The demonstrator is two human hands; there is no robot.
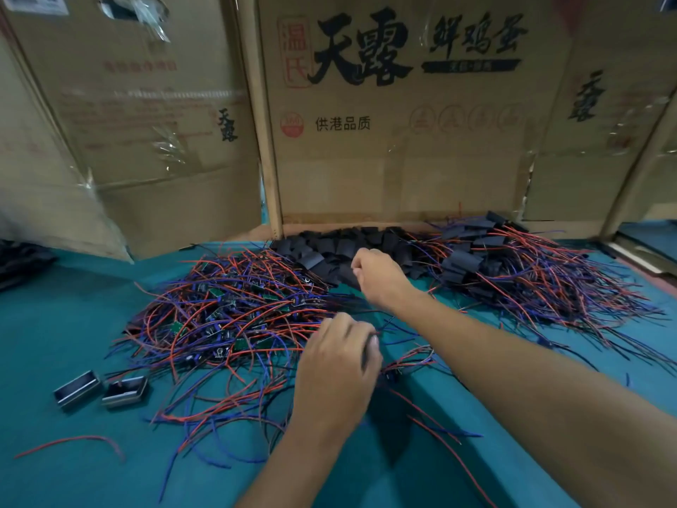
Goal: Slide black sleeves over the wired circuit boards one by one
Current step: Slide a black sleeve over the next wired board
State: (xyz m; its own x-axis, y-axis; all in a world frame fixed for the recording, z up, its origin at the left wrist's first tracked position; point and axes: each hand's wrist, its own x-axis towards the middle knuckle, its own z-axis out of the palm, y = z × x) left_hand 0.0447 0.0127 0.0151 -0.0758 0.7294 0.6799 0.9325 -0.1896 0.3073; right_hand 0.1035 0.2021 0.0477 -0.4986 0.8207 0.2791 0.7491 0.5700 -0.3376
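A tangle of small green circuit boards with red and blue wires (227, 324) lies at centre left on the teal table. Loose flat black sleeves (329, 247) are heaped at the back centre. Boards inside black sleeves (487, 258) form a pile at the right. My left hand (337, 372) has its fingers curled around a wired board at the near edge of the tangle; its wires (410, 361) trail to the right. My right hand (381, 276) reaches over the sleeve heap with fingers curled; whether it pinches a sleeve is hidden.
Two small open metal boxes (100, 388) sit at the left on the teal table (55, 342). A stray red wire (73, 443) lies near the front left. Large cardboard boxes (403, 141) wall off the back. Dark items (18, 262) sit at the far left.
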